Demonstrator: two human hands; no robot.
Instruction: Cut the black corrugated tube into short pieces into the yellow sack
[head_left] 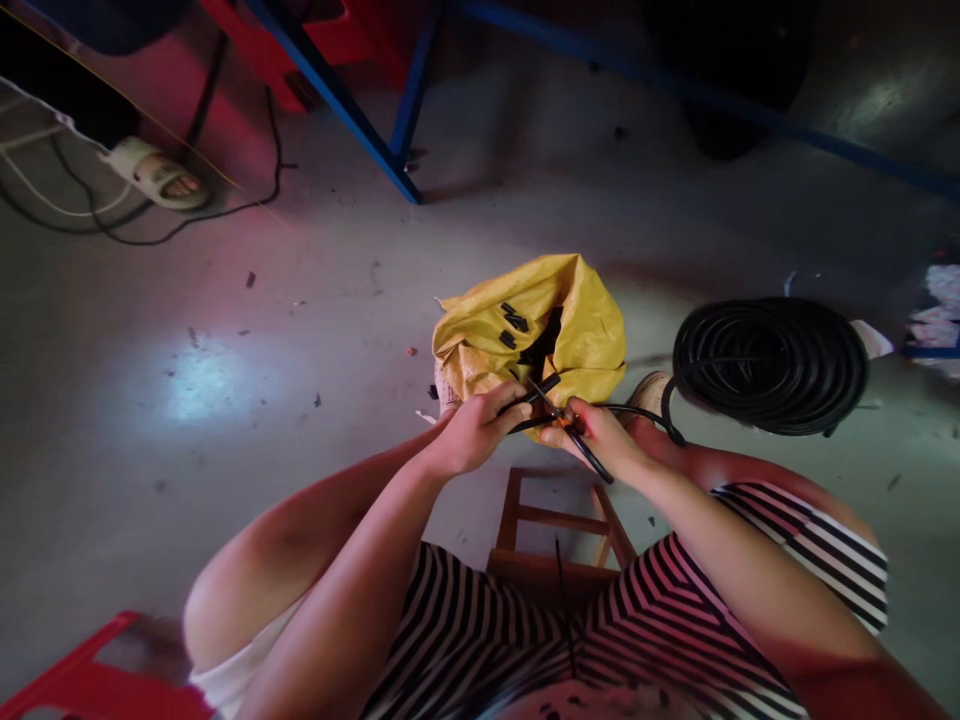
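My left hand point(480, 428) is closed around a short length of black tubing point(534, 402) over the near rim of a yellow bag point(592, 325). My right hand point(600, 435) grips a pair of cutters point(587, 455) with a dark handle, a touch of orange and a thin metal blade pointing up and left. The blade lies at the tubing, but whether it bites into it I cannot make out. Several short cut black pieces point(514, 318) rest inside the bag. From beside my right hand, black tube point(637, 410) runs right towards a large coil of black tubing point(769, 365) on the floor.
A small wooden stool point(555, 518) stands between my legs. Blue metal table legs point(409, 110) and red stools point(330, 45) are at the back. Another person's foot point(161, 175) is near loose cables point(217, 215) at upper left. Dark scraps dot the grey floor.
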